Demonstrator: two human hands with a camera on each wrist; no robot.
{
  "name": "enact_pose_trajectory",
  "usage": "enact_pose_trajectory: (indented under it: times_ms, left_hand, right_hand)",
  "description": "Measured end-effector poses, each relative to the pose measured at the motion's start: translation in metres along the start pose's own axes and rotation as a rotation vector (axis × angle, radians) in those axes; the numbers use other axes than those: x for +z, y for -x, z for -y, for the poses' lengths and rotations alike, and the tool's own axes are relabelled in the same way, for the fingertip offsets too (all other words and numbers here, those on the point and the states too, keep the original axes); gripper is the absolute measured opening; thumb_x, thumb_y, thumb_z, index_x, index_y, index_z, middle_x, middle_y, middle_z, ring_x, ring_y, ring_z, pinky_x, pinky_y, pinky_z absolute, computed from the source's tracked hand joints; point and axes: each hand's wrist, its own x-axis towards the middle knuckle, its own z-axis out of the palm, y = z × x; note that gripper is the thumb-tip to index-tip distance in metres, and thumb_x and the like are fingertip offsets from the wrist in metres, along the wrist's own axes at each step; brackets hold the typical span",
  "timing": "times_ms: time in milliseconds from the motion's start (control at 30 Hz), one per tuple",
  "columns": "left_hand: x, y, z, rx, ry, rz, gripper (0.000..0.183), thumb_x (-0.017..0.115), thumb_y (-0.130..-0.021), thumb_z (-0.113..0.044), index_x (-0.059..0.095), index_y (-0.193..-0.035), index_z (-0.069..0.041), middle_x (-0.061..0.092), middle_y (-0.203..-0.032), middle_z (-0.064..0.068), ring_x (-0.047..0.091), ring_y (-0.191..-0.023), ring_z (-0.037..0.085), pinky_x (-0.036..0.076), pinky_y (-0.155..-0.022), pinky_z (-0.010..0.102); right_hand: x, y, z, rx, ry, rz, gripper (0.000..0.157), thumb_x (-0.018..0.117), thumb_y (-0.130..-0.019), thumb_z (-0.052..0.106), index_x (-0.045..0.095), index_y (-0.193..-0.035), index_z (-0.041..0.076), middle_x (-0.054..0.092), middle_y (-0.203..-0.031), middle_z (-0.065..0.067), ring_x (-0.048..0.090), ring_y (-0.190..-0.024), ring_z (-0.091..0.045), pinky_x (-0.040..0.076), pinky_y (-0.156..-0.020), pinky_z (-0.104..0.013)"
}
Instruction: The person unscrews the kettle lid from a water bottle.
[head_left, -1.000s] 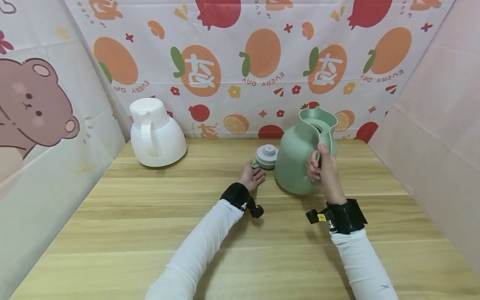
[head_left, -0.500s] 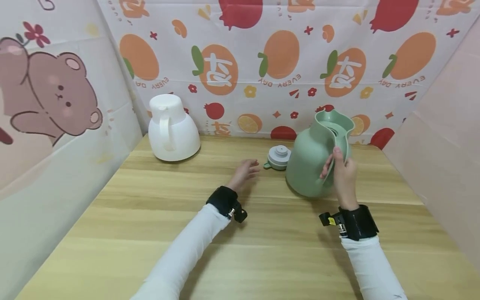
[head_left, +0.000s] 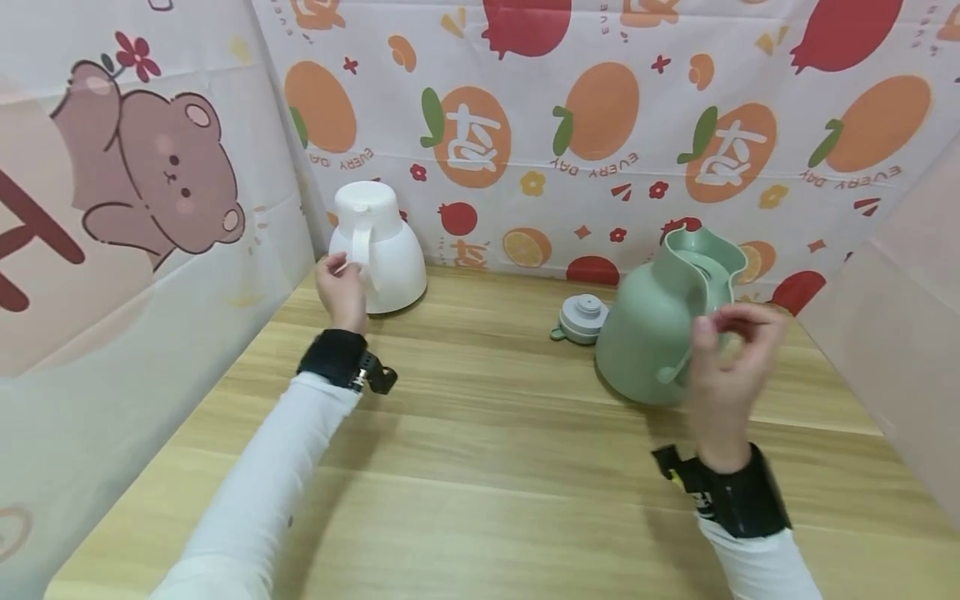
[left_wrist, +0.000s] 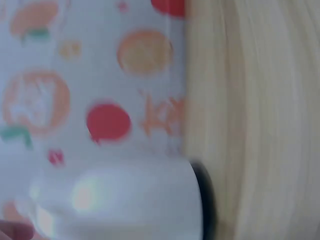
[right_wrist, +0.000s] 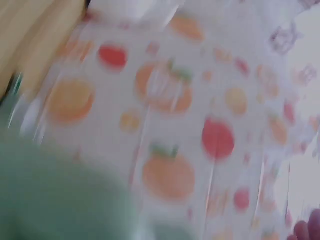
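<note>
Beside the handle of a white vacuum jug (head_left: 397, 262), my left hand (head_left: 343, 293) has its fingers bent loosely, and no firm grip shows. In the left wrist view the white jug (left_wrist: 125, 200) is blurred, with a fingertip (left_wrist: 17, 231) near its top end. A green vacuum jug (head_left: 641, 333) stands on the right with its top uncovered. In front of its handle hovers my right hand (head_left: 727, 387), blurred, fingers loosely bent and holding nothing. The right wrist view has the green jug (right_wrist: 60, 195) at lower left and fingertips (right_wrist: 305, 230) at lower right.
A grey stopper (head_left: 583, 317) with a green tab lies on the wooden table (head_left: 480, 433), just left of the green jug. Behind the table hangs a fruit-print cloth (head_left: 540, 208). A bear-print cloth (head_left: 277, 233) borders the left side.
My left hand has moved from beside the stopper leftward to the white jug. My right hand has let go of the green jug's handle and drawn back. The head view has turned left.
</note>
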Motion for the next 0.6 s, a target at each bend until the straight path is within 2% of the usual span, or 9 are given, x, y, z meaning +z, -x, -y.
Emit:
enact_pose_trajectory:
  times_ms: [67,167,233,300,400,433,500,567,600]
  left_hand:
    - [-0.009,-0.013,0.002,-0.068,-0.062,-0.004,0.031,0.046,-0.092,-0.003,0.048,-0.123,0.001,0.046,-0.118,0.006,0.044,-0.105,0.013,0.036,-0.086,0.018]
    - [-0.019,-0.022,0.009,-0.131,-0.094,0.017,0.037,0.041,-0.095,-0.007,0.044,-0.131,-0.001,0.043,-0.129,0.008,0.039,-0.115,0.014,0.032,-0.092,0.017]
    - [-0.024,-0.025,0.014,-0.130,-0.089,0.026,0.040,0.038,-0.096,-0.010,0.039,-0.136,-0.003,0.039,-0.136,0.008,0.036,-0.120,0.013,0.029,-0.095,0.017]
    - [-0.029,-0.030,0.018,-0.113,-0.136,0.049,0.045,0.033,-0.098,-0.016,0.030,-0.142,-0.009,0.030,-0.144,0.006,0.028,-0.127,0.011,0.024,-0.098,0.016]
    - [-0.034,-0.049,0.022,-0.109,-0.241,0.157,0.051,0.026,-0.100,-0.026,0.013,-0.148,-0.016,0.012,-0.152,0.002,0.014,-0.134,0.012,0.016,-0.104,0.020]
    - [-0.038,-0.060,0.026,-0.110,-0.282,0.194,0.052,0.024,-0.101,-0.029,0.008,-0.149,-0.017,0.006,-0.152,0.001,0.008,-0.136,0.012,0.013,-0.105,0.022]
    - [-0.048,-0.088,0.040,-0.131,-0.302,0.284,0.054,0.021,-0.100,-0.037,0.003,-0.148,-0.021,0.000,-0.153,-0.003,0.002,-0.136,0.013,0.011,-0.107,0.030]
    - [-0.055,-0.124,0.068,-0.155,-0.273,0.315,0.056,0.023,-0.099,-0.045,0.006,-0.148,-0.025,0.002,-0.152,-0.007,0.001,-0.136,0.011,0.010,-0.107,0.038]
    - [-0.061,-0.145,0.085,-0.145,-0.248,0.337,0.057,0.026,-0.098,-0.047,0.009,-0.148,-0.026,0.003,-0.152,-0.009,0.001,-0.135,0.008,0.009,-0.108,0.036]
  right_hand:
    - [0.022,0.007,0.005,-0.048,-0.043,0.122,0.030,0.058,-0.082,0.020,0.050,-0.096,-0.005,0.050,-0.090,-0.007,0.047,-0.083,-0.017,0.035,-0.078,-0.026]
    - [0.062,0.013,0.010,-0.037,-0.088,0.366,0.030,0.056,-0.085,0.016,0.047,-0.100,-0.009,0.051,-0.091,-0.014,0.049,-0.085,-0.021,0.040,-0.078,-0.031]
    - [0.095,0.017,0.011,0.048,-0.117,0.527,0.026,0.055,-0.087,0.011,0.046,-0.103,-0.008,0.052,-0.093,-0.016,0.050,-0.087,-0.023,0.042,-0.078,-0.033]
    - [0.129,0.021,0.010,0.189,-0.142,0.665,0.025,0.056,-0.089,0.008,0.046,-0.108,-0.006,0.054,-0.098,-0.015,0.052,-0.091,-0.022,0.043,-0.080,-0.033]
    - [0.184,0.030,0.002,0.384,-0.144,0.809,0.028,0.056,-0.091,0.009,0.048,-0.115,-0.003,0.056,-0.107,-0.013,0.053,-0.099,-0.019,0.043,-0.084,-0.026]
    - [0.204,0.034,-0.002,0.432,-0.144,0.841,0.029,0.056,-0.092,0.010,0.048,-0.117,-0.002,0.056,-0.109,-0.012,0.053,-0.101,-0.018,0.042,-0.085,-0.024]
    - [0.242,0.043,-0.008,0.502,-0.138,0.901,0.031,0.053,-0.093,0.012,0.049,-0.120,-0.002,0.057,-0.113,-0.012,0.052,-0.105,-0.018,0.040,-0.086,-0.022]
    - [0.276,0.051,-0.013,0.576,-0.117,0.941,0.034,0.051,-0.094,0.015,0.048,-0.124,-0.001,0.055,-0.119,-0.013,0.051,-0.110,-0.018,0.039,-0.088,-0.021]
    - [0.292,0.057,-0.015,0.617,-0.105,0.954,0.036,0.050,-0.095,0.016,0.046,-0.126,0.000,0.054,-0.121,-0.012,0.050,-0.111,-0.018,0.038,-0.089,-0.022]
